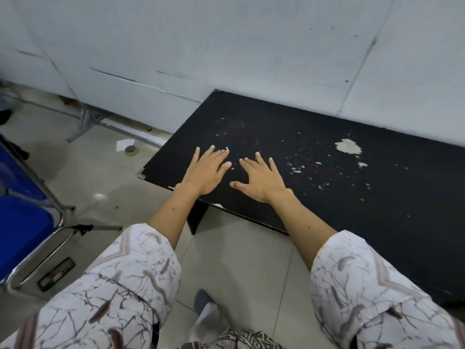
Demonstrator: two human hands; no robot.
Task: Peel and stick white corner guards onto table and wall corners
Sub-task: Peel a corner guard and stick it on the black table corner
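A black table (pixel 314 137) with chipped, white-flecked paint stands against the pale wall (pixel 226 46). My left hand (pixel 207 170) lies flat on its top near the left end, fingers spread and straight. My right hand (pixel 260 180) lies flat beside it, a little to the right, fingers spread too. Neither hand holds anything. The table's near left corner (pixel 141 175) is worn and bare, and its far left corner (pixel 216 91) meets the wall. No white corner guard shows in this view.
A blue chair with a chrome frame (pixel 27 212) stands at the left. A grey metal frame (pixel 85 122) runs along the wall's foot. A white scrap (pixel 124 144) and a small round cap (pixel 130 149) lie on the tiled floor.
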